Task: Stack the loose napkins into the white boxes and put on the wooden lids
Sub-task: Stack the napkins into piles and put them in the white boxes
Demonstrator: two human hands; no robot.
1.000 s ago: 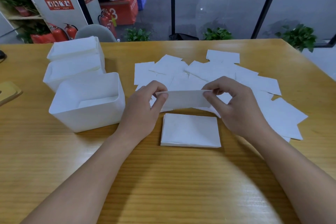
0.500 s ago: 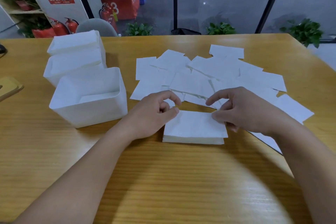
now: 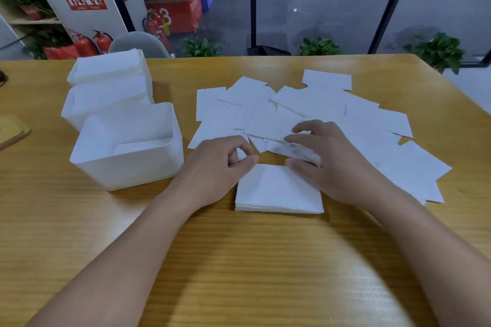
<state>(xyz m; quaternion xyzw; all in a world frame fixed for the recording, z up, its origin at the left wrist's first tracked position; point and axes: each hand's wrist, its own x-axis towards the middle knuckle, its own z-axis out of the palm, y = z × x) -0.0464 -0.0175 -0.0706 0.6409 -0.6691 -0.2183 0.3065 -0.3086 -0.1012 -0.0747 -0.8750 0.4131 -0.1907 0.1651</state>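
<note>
**Q:** State of the hands at this entry?

**A:** My left hand (image 3: pixel 215 167) sat at the far-left corner of the small napkin stack (image 3: pixel 279 191), fingers curled, thumb and forefinger tips pressed together; whether they pinched a sheet, I could not tell. My right hand (image 3: pixel 337 164) lay over the stack's far-right corner, fingers spread and slightly bent, with one blurred napkin (image 3: pixel 295 150) between thumb and fingers. The grip itself was smeared by motion, so I record it as a loose pinch, uncertain.

**Q:** And the stack?

**A:** Squared, flat on the tabletop (image 3: pixel 239 273), just in front of me, between both hands.

**Q:** The rest of the napkins?

**A:** The loose napkins (image 3: pixel 332 106) lay scattered and overlapping beyond and to the right of the stack, flat on the wood.

**Q:** Boxes?

**A:** Three white boxes in a row to my left. The nearest box (image 3: pixel 127 156) stood open, just beside my left hand, with a low layer of napkins inside. The middle box (image 3: pixel 106 99) and the far box (image 3: pixel 109 68) looked filled near their rims. No lid was on any of them.

**Q:** Lids?

**A:** One wooden lid (image 3: pixel 12 131) showed at the left edge of the tabletop, well apart from the boxes, partly cut off.
</note>
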